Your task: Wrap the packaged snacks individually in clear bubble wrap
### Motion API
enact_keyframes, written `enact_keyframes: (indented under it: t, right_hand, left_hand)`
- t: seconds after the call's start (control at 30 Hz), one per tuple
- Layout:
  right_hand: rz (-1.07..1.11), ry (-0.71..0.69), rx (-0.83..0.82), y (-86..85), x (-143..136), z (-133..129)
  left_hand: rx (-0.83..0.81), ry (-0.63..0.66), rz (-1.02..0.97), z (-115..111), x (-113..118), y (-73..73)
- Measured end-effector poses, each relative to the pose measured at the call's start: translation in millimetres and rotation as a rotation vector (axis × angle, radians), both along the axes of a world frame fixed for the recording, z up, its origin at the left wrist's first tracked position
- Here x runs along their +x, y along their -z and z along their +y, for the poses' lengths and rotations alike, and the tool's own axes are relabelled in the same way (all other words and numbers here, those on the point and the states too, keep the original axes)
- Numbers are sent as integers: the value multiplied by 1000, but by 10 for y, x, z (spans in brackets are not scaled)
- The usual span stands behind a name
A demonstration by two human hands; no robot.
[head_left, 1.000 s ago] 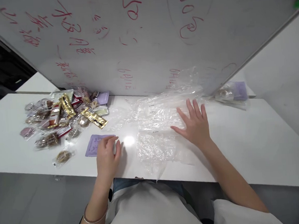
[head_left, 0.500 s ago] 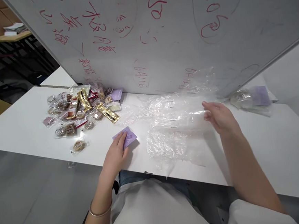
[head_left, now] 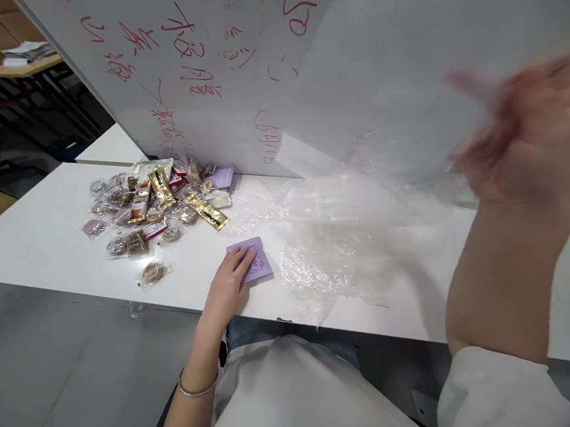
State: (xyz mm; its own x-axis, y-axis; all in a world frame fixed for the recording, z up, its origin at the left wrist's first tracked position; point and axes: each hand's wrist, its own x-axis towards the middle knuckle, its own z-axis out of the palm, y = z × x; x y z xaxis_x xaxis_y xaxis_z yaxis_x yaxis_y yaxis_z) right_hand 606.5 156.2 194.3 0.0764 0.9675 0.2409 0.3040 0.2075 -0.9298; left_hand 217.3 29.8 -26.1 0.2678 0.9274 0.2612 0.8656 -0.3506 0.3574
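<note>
My left hand (head_left: 227, 280) rests over a small square purple packet (head_left: 256, 260) near the table's front edge. Its fingers lie across the top of the packet, with the thumb along the lower side. On the right, my right hand (head_left: 529, 122) is raised and smeared by motion, close to the camera. It holds a large translucent plastic bag (head_left: 401, 53) that spreads up and leftward in front of the whiteboard; the exact finger grip is blurred. Below the bag, a pile of crinkled clear plastic bags (head_left: 314, 270) lies on the table.
A heap of wrapped snacks (head_left: 130, 193) sits at the left, with gold-wrapped bars (head_left: 206, 212) among them. One wrapped snack (head_left: 153, 272) lies apart, nearer the front. A whiteboard (head_left: 237, 112) with red writing stands behind the white table (head_left: 45, 245).
My right hand has risen up and to the right, lifting a translucent bag off the clear plastic pile. The purple packet has turned and shifted slightly right under my left hand.
</note>
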Motion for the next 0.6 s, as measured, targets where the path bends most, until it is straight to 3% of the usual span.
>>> enact_keyframes:
  t: [0.1,0.17,0.3,0.4,0.47,0.53,0.6]
  right_hand:
    - [121,6,34,166,-79,77]
    - [127,-53,-108,351,-178,117]
    - [36,-191,-393,899,-310,148]
    - [-135,-288,-409,1275,-291,167]
    - [-213,-343,-331,1418,-253,207]
    - [-237,-378,-275,1482,-225,282]
    - [-233,-403,-255,1503,-219,390]
  left_hand:
    - [38,-41,-45,9,-34,24]
    - [57,-86,-92,3,-61,26]
    - [75,-198,-205,-59,-129,-42]
    - [184,-209,-261,-128,-153,-139]
    - [320,-95,-257,-166,-110,-203]
    - [417,116,-204,-189,2,-250]
    - [414,353,-105,-197,172,-261]
